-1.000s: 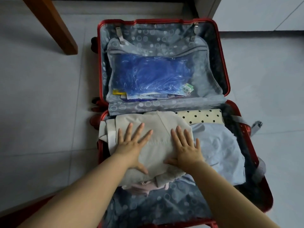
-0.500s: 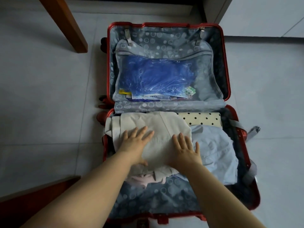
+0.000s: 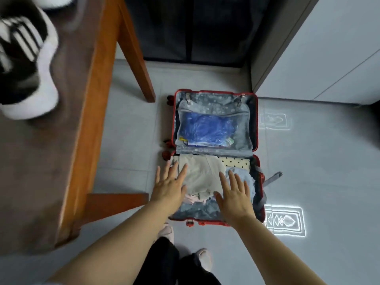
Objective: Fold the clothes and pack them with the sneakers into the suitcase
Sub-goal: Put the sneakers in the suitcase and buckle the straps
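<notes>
While both hands are spread flat over the packed half, the task stands at a midpoint, judged from the layout.

**Status**
1. Suitcase (image 3: 255, 124) lies open on the tiled floor, lid half away from the person.
2. Near half holds folded clothes: a beige garment (image 3: 202, 173) on top, a polka-dot piece (image 3: 234, 162) behind it, a light blue garment (image 3: 246, 179) to the right, and a pink item (image 3: 191, 199) showing at the near edge.
3. Lid half carries a mesh pocket (image 3: 244, 138) with a blue bag (image 3: 207, 128) inside.
4. Sneakers (image 3: 26, 64), black and white and blurred, stand on the wooden table (image 3: 86, 120), well apart from the case. Packing them remains to be done, as does closing.

**Hands**
Left hand (image 3: 167, 188) and right hand (image 3: 234, 194) have fingers straight and apart, holding nothing. Contact with the fabric cannot be confirmed.

**Clearances**
- Bare lining (image 3: 197, 210) shows along the near strip of the clothes half; this is probably the only room left for shoes there.
- Table edge and its lower rail (image 3: 115, 200) run close along the case's left side; a table leg (image 3: 135, 58) stands near the lid's far-left corner.
- A grey cabinet (image 3: 329, 58) stands beyond the far-right corner.
- Open floor lies to the right.
- The person's feet (image 3: 202, 258) stand just before the near rim.
</notes>
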Available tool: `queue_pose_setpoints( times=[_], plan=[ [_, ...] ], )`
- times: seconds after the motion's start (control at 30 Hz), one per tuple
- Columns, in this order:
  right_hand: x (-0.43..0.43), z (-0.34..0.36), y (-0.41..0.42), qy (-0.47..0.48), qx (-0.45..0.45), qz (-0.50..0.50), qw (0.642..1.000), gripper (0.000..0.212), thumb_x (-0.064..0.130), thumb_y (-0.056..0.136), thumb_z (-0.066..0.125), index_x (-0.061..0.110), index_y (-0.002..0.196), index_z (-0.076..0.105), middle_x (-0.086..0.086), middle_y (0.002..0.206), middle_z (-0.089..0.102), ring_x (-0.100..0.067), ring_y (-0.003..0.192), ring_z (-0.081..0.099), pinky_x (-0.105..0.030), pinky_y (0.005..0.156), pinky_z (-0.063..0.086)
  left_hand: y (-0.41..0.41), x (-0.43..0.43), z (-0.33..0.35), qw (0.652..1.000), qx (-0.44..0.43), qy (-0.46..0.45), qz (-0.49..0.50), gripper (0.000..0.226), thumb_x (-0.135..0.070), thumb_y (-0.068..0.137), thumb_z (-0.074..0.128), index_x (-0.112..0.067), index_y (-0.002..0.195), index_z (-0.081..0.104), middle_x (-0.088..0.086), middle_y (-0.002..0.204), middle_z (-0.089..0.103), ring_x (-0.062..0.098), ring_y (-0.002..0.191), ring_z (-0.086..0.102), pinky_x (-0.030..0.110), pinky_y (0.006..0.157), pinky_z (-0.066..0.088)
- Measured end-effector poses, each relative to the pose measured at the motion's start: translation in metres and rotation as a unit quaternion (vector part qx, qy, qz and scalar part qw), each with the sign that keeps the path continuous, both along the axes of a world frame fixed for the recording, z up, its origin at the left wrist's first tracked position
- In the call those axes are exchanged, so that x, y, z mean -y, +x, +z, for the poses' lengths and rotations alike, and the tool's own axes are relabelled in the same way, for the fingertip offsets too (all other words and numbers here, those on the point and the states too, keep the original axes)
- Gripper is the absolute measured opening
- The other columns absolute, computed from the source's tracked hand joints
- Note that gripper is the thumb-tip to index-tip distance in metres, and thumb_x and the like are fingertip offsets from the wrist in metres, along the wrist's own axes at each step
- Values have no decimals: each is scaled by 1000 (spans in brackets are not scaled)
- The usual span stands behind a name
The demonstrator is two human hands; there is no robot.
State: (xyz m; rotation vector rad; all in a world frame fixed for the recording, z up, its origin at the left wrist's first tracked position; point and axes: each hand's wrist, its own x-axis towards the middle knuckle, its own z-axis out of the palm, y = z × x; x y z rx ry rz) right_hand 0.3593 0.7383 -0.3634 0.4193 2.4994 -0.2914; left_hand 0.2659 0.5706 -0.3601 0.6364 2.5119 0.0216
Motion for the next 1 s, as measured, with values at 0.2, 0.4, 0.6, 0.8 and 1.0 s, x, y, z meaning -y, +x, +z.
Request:
queue_pose_setpoints(
  times=[0.2, 0.4, 0.6, 0.8, 1.0],
  plan=[
    [21, 151, -19, 2, -97, 43, 994, 71, 62, 87, -9, 26, 148, -7, -5, 158, -6, -24, 145, -5, -41, 114, -12, 14, 16, 166, 993, -66, 80, 54, 59, -38, 100, 25, -31, 147, -10, -1, 158, -9, 22, 144, -15, 43, 113, -13],
    [60, 214, -36, -27, -137, 42, 989, 58, 46, 98, 27, 25, 149, 9, -2, 157, 7, -23, 144, 8, -41, 118, -1, 7, 67, 232, 976, -142, 119, 113, 65, -40, 99, 28, -26, 147, -15, 0, 158, -8, 21, 145, -8, 44, 115, -8],
    [117, 242, -84, -67, -202, -7, 977, 55, 44, 97, 36, 20, 145, 24, -5, 150, 28, -27, 136, 29, -41, 113, 21, -50, 131, 258, 942, -221, 150, 204, 85, -43, 92, 45, -20, 146, -16, 6, 157, 0, 25, 145, 0, 45, 115, -3],
    [201, 258, -154, -98, -229, -54, 967, 52, 38, 97, 41, 19, 143, 27, -6, 145, 33, -30, 131, 34, -41, 108, 28, -133, 197, 263, 924, -245, 171, 237, 97, -51, 82, 57, -19, 149, -6, 10, 153, 18, 30, 139, 22, 48, 115, 10],
    [256, 259, -189, -211, -234, -182, 931, 46, 33, 96, 43, 17, 138, 34, -8, 141, 39, -30, 129, 34, -39, 105, 28, -177, 201, 246, 926, -129, 191, 297, 107, -58, 72, 66, -15, 147, 2, 10, 147, 32, 28, 133, 35, 47, 113, 20]
  ],
)
